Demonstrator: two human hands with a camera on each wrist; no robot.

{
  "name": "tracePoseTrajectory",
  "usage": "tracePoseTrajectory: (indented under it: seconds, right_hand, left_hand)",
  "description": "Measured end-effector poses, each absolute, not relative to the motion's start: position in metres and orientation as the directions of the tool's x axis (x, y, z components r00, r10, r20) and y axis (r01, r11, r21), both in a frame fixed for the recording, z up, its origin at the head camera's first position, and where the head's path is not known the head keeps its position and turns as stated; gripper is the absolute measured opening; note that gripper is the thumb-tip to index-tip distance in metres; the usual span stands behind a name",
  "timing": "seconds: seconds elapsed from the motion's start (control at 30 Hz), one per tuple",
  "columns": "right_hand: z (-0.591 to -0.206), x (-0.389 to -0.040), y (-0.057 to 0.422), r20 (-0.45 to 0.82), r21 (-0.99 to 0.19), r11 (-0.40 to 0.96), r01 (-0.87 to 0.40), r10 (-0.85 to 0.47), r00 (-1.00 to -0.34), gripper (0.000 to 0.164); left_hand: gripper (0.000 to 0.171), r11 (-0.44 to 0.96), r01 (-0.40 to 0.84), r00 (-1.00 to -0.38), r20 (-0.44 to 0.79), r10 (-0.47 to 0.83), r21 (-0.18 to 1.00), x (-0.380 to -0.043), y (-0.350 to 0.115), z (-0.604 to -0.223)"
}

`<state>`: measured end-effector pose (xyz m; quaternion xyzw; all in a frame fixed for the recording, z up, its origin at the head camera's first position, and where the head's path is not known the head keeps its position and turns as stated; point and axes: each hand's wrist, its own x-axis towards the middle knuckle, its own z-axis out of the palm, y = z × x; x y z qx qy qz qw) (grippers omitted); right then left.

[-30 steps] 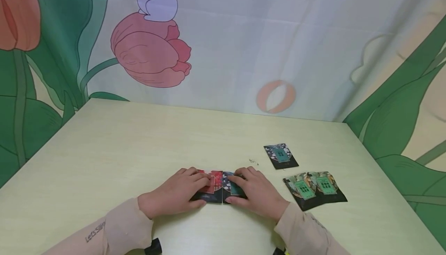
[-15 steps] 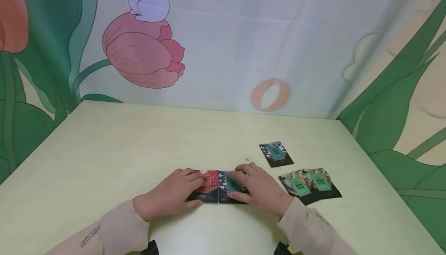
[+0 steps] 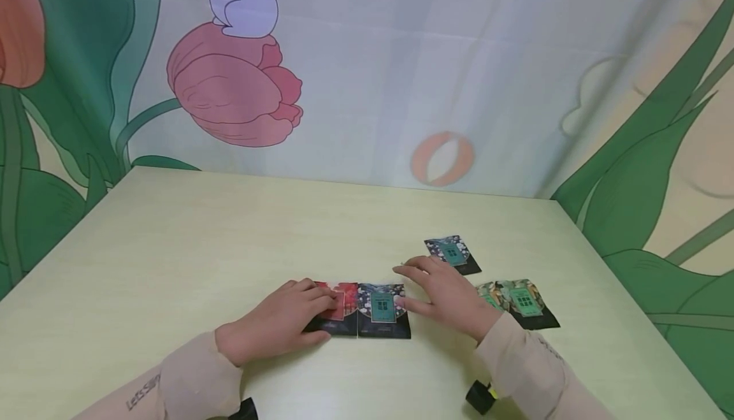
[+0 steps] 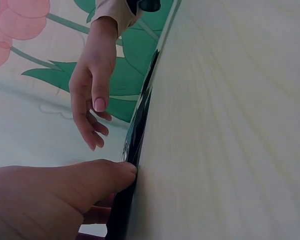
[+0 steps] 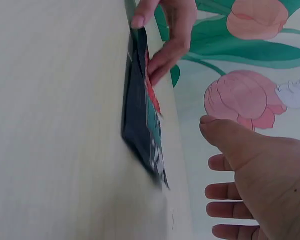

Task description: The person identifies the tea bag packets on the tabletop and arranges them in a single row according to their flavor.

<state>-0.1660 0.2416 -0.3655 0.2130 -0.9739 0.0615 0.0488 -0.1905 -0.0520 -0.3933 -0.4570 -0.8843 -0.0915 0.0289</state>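
Two flat sachets lie edge to edge near the middle of the table. The left one, a red and black sachet (image 3: 346, 325), is partly covered by my left hand (image 3: 283, 319). Its fingers rest on the printed face, and the left wrist view shows the thumb touching the near edge. Beside it lies a dark blue floral sachet (image 3: 383, 308) with a teal label, fully visible. My right hand (image 3: 450, 297) is raised just right of it with spread fingers and holds nothing. In the right wrist view, the right-hand thumb (image 5: 225, 132) is away from the sachets.
Farther back lies another blue floral sachet (image 3: 453, 253), its lower left overlapped by the right hand. Two joined green-labelled sachets (image 3: 527, 305) lie to the right, partly behind that hand. A printed curtain (image 3: 355, 88) hangs behind the pale table (image 3: 229, 229).
My right hand has lifted off the blue floral sachet and moved right, uncovering it. The left hand stays on the red sachet. The head view has shifted slightly.
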Motion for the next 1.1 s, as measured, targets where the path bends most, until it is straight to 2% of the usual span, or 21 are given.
tracePoseTrajectory:
  seconds: [0.27,0.5,0.8,1.1]
  right_hand:
    - [-0.369,-0.186,0.265,0.151,-0.091,0.912,-0.400,-0.385,-0.911,0.052]
    - [-0.373,-0.201,0.286,0.173,-0.133,0.920,-0.368,-0.344,-0.923,0.051]
    - [-0.376,-0.215,0.314,0.088,-0.137,0.954,-0.267,-0.257,-0.962,0.049]
    - [-0.376,-0.222,0.327,-0.031,-0.163,0.960,-0.230,-0.238,-0.971,0.052]
  left_hand:
    - [0.043,0.563,0.816,-0.578,0.144,0.803,0.135,-0.191,-0.055,-0.395]
    - [0.045,0.566,0.811,-0.584,0.137,0.800,0.148,-0.191,-0.055,-0.395]
    - [0.043,0.554,0.821,-0.570,0.157,0.807,0.136,-0.190,-0.054,-0.395]
    - [0.044,0.557,0.817,-0.575,0.153,0.804,0.147,-0.191,-0.054,-0.394]
